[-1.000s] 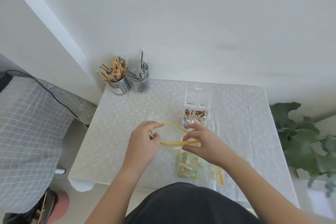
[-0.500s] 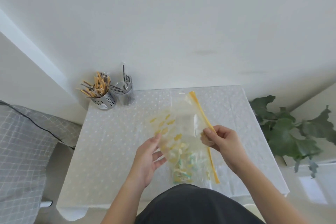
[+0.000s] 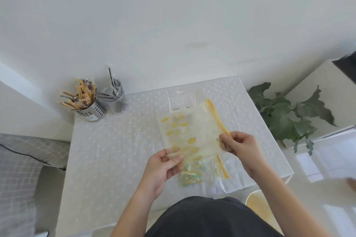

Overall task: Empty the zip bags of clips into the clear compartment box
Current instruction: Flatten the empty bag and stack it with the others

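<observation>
I hold a clear zip bag [image 3: 194, 132] with yellow prints and a yellow zip strip above the table; it looks empty and lies nearly flat. My left hand [image 3: 163, 167] pinches its near left corner. My right hand [image 3: 238, 146] pinches the zip edge at the right. The bag covers most of the clear compartment box [image 3: 180, 100], of which only the far lid part shows behind it. A second zip bag [image 3: 194, 173] with yellow and teal clips inside lies on the table under my hands.
Two metal cutlery holders stand at the table's back left, one [image 3: 90, 107] with wrapped chopsticks, one [image 3: 117, 100] with metal utensils. A green plant [image 3: 285, 113] is off the table's right edge. A yellow stool [image 3: 258, 204] sits near my right side.
The bag, held open by its zip mouth a second ago, is now turned flat and raised over the box. My left hand has closed on its near corner. The camera has swung right.
</observation>
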A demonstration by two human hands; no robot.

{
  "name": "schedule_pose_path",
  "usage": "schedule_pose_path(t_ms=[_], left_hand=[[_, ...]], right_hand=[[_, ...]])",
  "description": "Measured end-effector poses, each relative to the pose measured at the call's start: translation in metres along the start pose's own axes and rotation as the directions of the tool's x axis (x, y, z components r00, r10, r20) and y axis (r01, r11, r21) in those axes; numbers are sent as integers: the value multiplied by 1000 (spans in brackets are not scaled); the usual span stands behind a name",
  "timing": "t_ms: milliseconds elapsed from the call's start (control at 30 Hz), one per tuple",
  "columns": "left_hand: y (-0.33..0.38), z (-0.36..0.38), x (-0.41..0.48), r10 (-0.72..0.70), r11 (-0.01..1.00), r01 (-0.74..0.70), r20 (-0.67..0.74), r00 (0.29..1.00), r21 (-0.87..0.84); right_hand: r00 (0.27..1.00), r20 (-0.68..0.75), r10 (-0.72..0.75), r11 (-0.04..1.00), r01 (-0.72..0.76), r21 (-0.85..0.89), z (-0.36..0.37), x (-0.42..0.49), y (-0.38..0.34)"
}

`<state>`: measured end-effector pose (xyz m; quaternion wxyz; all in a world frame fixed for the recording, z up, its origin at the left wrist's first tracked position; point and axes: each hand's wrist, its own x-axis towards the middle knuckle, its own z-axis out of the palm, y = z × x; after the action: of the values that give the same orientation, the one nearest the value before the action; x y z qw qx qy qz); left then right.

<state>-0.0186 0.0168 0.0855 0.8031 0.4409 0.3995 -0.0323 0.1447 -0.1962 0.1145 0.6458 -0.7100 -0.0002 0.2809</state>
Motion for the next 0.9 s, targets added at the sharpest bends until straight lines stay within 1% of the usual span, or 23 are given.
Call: schedule_pose_path(t_ms=[67, 100, 200, 300, 367, 433, 533, 600, 700, 800, 833, 867, 900], left_hand=[[-1, -4, 7, -14, 999, 13, 18, 1000, 43], [-1, -6, 11, -20, 999, 19, 36, 999, 45], [3, -5, 19, -24, 1000, 24, 78, 997, 11], [8, 6, 28, 20, 999, -19, 8, 1000, -30], [11, 16, 35, 56, 998, -56, -45, 997, -7], [11, 27, 39, 51, 996, -49, -20, 999, 72], [9, 40, 46, 15, 987, -19, 27, 1000, 161], [5, 47, 52, 11, 989, -13, 12, 1000, 150], [-7, 73, 65, 1, 994, 1, -21, 1000, 113], [-23, 96, 79, -86, 994, 84, 33, 996, 70], [-29, 100, 84, -121, 990, 117, 48, 991, 84], [-37, 103, 90, -149, 984, 143, 46, 988, 102], [-44, 108, 96, -163, 981, 159, 25, 986, 113]], right_hand=[[999, -40, 15, 1000, -15, -10, -5, -5, 7], [999, -37, 32, 999, -32, -13, -8, -9, 10], [992, 69, 102, 995, -102, -6, -21, -16, 16], [957, 210, 199, 980, -195, -40, -36, -16, 14], [933, 262, 248, 968, -229, -101, -40, -11, 10], [930, 270, 251, 967, -225, -121, -44, -1, 7], [967, 153, 203, 977, -191, -92, -53, 19, 5], [981, 77, 175, 980, -166, -113, -59, 30, 7], [989, 6, 150, 977, -147, -154, -78, 45, 10], [985, -143, 95, 974, -121, -189, -96, 59, 8], [979, -185, 86, 978, -119, -174, -102, 65, 8], [976, -194, 99, 985, -125, -123, -110, 73, 8], [977, -161, 139, 986, -151, -64, -119, 81, 8]])
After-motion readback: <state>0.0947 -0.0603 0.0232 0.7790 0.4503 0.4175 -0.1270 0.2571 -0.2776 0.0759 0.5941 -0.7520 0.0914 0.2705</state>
